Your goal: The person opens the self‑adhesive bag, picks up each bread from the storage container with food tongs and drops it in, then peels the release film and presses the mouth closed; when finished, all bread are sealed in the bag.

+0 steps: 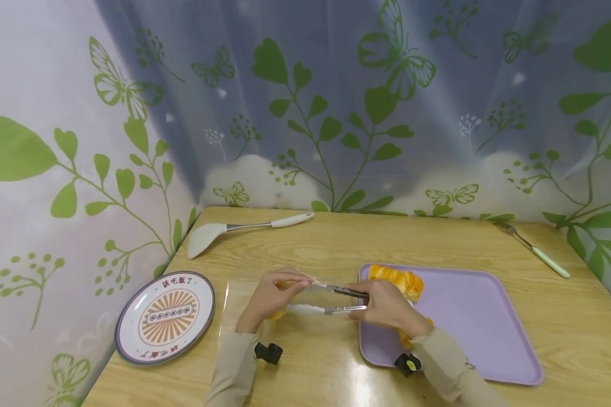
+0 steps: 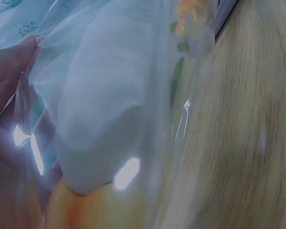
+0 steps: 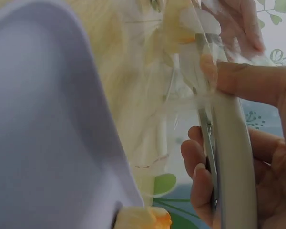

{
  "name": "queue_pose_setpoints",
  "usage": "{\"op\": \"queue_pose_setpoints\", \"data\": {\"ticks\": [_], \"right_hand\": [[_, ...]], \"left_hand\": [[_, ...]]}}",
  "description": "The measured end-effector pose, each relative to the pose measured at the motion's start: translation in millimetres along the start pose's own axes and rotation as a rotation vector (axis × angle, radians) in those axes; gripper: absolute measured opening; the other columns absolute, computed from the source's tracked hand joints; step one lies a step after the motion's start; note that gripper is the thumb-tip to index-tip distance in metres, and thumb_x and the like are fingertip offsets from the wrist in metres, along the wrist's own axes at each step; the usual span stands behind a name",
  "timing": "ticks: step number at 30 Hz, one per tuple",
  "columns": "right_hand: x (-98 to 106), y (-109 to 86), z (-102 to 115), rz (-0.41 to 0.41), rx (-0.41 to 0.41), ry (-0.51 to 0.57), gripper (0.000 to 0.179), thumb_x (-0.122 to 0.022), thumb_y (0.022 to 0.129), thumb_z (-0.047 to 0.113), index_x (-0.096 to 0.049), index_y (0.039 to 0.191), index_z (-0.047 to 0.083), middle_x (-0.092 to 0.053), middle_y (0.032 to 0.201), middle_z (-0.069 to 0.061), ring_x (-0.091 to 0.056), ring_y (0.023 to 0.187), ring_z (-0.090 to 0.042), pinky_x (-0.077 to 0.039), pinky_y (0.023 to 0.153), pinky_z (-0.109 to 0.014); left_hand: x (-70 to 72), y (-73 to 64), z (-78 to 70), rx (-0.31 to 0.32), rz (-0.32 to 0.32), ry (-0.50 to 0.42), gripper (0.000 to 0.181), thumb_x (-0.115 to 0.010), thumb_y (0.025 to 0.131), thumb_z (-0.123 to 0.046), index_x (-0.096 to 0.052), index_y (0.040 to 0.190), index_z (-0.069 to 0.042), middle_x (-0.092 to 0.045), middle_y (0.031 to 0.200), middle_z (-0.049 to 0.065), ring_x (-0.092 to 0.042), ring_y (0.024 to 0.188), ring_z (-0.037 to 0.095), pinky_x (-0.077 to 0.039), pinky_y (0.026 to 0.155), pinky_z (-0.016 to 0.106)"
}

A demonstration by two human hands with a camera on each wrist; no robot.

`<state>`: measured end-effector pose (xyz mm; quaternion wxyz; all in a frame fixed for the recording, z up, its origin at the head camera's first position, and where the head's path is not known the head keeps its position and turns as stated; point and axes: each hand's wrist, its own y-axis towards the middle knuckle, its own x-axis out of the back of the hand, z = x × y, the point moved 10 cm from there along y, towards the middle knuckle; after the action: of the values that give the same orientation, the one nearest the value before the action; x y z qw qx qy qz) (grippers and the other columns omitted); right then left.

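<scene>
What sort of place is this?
Probably a staged tabletop set-up rather than a working kitchen: leaf-and-butterfly drapes hang behind a wooden table set with a purple tray and plate.

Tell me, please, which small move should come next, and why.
Perhaps the right hand should ease the metal, white-tipped tongs out of the clear plastic bag: orange-yellow bread shows through it, next to a white tip, and the left hand pinches the plastic.

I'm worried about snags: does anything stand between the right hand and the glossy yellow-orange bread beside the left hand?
Yes. The silver tongs with white tips, held in the right hand, reach across that gap, and clear plastic bag film lies over the bread.
</scene>
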<state>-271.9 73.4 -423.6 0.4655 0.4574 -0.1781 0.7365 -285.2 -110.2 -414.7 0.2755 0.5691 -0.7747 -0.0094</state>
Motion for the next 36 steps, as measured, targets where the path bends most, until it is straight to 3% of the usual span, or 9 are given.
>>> {"op": "queue_pose_setpoints", "data": {"ticks": [6, 10, 17, 24, 26, 30, 36], "right_hand": [[-5.7, 1.0, 1.2, -0.003, -0.012, -0.048, 0.051, -0.084, 0.067, 0.022, -0.072, 0.114, 0.004, -0.074, 0.094, -0.006, -0.047, 0.065, -0.006, -0.042, 0.057, -0.022], [-8.9, -1.5, 0.6, -0.006, -0.025, -0.045, 0.053, -0.084, 0.067, 0.022, -0.071, 0.115, 0.005, -0.069, 0.084, -0.003, -0.044, 0.060, -0.005, -0.039, 0.051, -0.020], [-18.1, 3.6, 6.9, -0.011, 0.021, 0.009, 0.057, -0.086, 0.068, 0.026, -0.070, 0.119, 0.007, -0.057, 0.067, 0.005, -0.040, 0.053, 0.001, -0.036, 0.046, -0.017], [-27.6, 9.1, 17.5, -0.022, 0.090, 0.053, 0.056, -0.087, 0.071, 0.025, -0.069, 0.120, 0.006, -0.067, 0.081, -0.004, -0.040, 0.055, 0.003, -0.037, 0.046, -0.016], [-30.8, 11.1, 21.3, -0.022, 0.106, 0.034, 0.056, -0.086, 0.072, 0.027, -0.068, 0.121, 0.006, -0.069, 0.086, -0.004, -0.040, 0.056, 0.003, -0.038, 0.047, -0.015], [-36.8, 17.6, 26.6, -0.015, 0.103, 0.020, 0.054, -0.086, 0.073, 0.029, -0.068, 0.119, 0.007, -0.066, 0.079, 0.000, -0.041, 0.056, 0.002, -0.037, 0.047, -0.015], [-41.4, 23.9, 27.3, -0.007, 0.082, 0.020, 0.050, -0.085, 0.073, 0.034, -0.069, 0.115, 0.012, -0.061, 0.073, 0.003, -0.042, 0.057, 0.001, -0.037, 0.047, -0.016]], "left_hand": [[4.3, -1.4, 6.6, 0.031, -0.001, 0.023, 0.014, -0.068, 0.091, -0.011, -0.077, 0.099, -0.002, -0.074, 0.104, 0.013, -0.067, 0.103, 0.023, -0.049, 0.101, 0.046], [8.5, -3.9, 13.5, 0.025, -0.014, 0.023, 0.015, -0.068, 0.091, -0.010, -0.076, 0.100, -0.001, -0.074, 0.107, 0.014, -0.067, 0.104, 0.024, -0.049, 0.102, 0.042], [1.4, -0.5, 8.8, 0.033, -0.009, -0.005, 0.015, -0.069, 0.090, -0.011, -0.076, 0.099, -0.002, -0.073, 0.107, 0.015, -0.066, 0.103, 0.020, -0.053, 0.097, 0.042], [-0.9, -0.1, 12.2, 0.063, -0.023, -0.014, 0.014, -0.072, 0.088, -0.012, -0.077, 0.096, -0.002, -0.074, 0.103, 0.014, -0.066, 0.100, 0.016, -0.052, 0.095, 0.029], [-0.4, -0.1, 10.6, 0.041, -0.025, 0.001, 0.013, -0.072, 0.087, -0.010, -0.077, 0.095, -0.001, -0.074, 0.101, 0.015, -0.066, 0.098, 0.017, -0.051, 0.095, 0.029], [0.1, 0.3, 10.8, 0.025, -0.019, 0.028, 0.011, -0.072, 0.087, -0.009, -0.077, 0.094, -0.001, -0.074, 0.100, 0.014, -0.067, 0.098, 0.021, -0.050, 0.097, 0.033], [2.5, -0.6, 19.5, 0.098, -0.019, 0.042, 0.014, -0.072, 0.088, -0.014, -0.077, 0.096, -0.004, -0.074, 0.105, 0.013, -0.067, 0.102, 0.025, -0.050, 0.100, 0.043]]}}
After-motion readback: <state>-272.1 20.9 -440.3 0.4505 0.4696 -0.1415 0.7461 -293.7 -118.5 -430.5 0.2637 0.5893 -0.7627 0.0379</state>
